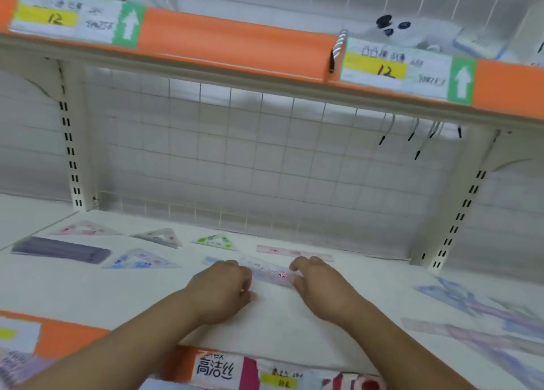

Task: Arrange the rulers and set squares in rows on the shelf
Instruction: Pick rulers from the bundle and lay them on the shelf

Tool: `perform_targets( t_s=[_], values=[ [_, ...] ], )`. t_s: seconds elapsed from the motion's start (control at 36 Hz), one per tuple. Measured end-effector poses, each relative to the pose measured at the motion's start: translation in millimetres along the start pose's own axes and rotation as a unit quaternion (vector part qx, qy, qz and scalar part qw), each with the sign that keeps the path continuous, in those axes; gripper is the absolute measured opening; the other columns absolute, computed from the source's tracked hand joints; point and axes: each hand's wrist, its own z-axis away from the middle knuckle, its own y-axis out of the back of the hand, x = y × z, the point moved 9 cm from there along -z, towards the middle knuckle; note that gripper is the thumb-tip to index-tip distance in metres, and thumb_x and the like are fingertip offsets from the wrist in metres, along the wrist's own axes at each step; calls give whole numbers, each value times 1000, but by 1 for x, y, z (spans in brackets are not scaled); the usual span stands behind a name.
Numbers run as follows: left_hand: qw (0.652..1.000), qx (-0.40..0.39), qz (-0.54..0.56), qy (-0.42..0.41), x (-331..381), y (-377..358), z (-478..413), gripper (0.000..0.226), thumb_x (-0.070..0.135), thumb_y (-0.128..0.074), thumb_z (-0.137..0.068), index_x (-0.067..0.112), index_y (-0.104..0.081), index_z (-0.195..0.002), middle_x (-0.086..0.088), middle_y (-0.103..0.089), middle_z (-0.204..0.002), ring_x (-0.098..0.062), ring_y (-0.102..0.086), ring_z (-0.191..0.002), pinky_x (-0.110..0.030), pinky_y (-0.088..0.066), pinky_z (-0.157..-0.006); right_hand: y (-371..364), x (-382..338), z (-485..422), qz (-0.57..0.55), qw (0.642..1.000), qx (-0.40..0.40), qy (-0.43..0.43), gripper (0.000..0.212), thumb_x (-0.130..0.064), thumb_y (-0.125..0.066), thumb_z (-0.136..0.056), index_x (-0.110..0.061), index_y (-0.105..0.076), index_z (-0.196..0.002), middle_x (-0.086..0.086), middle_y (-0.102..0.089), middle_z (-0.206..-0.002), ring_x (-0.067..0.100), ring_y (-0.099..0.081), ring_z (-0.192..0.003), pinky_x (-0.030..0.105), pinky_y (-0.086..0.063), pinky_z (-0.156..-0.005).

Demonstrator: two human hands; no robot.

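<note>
On the white shelf [294,325] both hands hold one clear ruler with pink marks [272,273], which lies at a slant. My left hand [223,286] pinches its left end, my right hand [318,283] grips its right end. Behind it lies a pink ruler [291,252]. A back row holds a pink set square [85,229], a grey set square [160,236] and a green set square [216,241]. A blue set square [144,260] lies in front of them.
A purple pack [61,249] lies at the left. A loose pile of bluish rulers [485,316] covers the shelf's right side. A wire grid backs the shelf, and an orange-edged upper shelf [235,42] with price labels hangs overhead.
</note>
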Motion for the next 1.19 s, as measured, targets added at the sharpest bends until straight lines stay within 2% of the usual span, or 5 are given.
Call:
perform_targets(
  t_s=[0.14,0.75,0.97,1.08,1.19],
  values=[
    [1000,0,-4,21,24,-5,-9,26,39,-48,-95,21,-58,-111,-3,-53,-118,-20,-51,-110,-30,-45,-89,-1,24,1,-24,999,-31,29,43,-49,-45,-95,-29,-44,-133,2,-41,-126,23,-51,-112,33,-43,-93],
    [996,12,-39,83,31,12,-26,29,36,-45,-96,18,-56,-116,-5,-51,-122,-22,-48,-115,-31,-43,-89,-19,76,-85,5,1000,3,15,37,-37,-44,-98,-28,-51,-133,6,-48,-125,25,-41,-123,33,-37,-100],
    [993,14,-60,98,21,19,-26,32,40,-45,-96,19,-58,-116,-5,-52,-121,-24,-49,-114,-34,-45,-91,-25,77,-112,28,999,27,14,28,-37,-43,-98,-27,-60,-118,2,-47,-105,24,-45,-112,32,-39,-92],
    [992,7,-67,107,15,18,-25,32,38,-43,-97,17,-57,-117,-6,-52,-121,-25,-47,-116,-33,-44,-89,-27,82,-121,42,999,22,2,29,-32,-41,-99,-28,-56,-124,5,-49,-119,25,-43,-117,36,-37,-97],
    [991,-5,-69,117,10,16,-23,33,39,-42,-97,16,-56,-118,-7,-51,-122,-24,-46,-117,-33,-43,-90,-30,91,-127,45,999,14,-15,30,-30,-40,-98,-30,-54,-125,5,-46,-122,26,-42,-120,38,-36,-100]
  ],
)
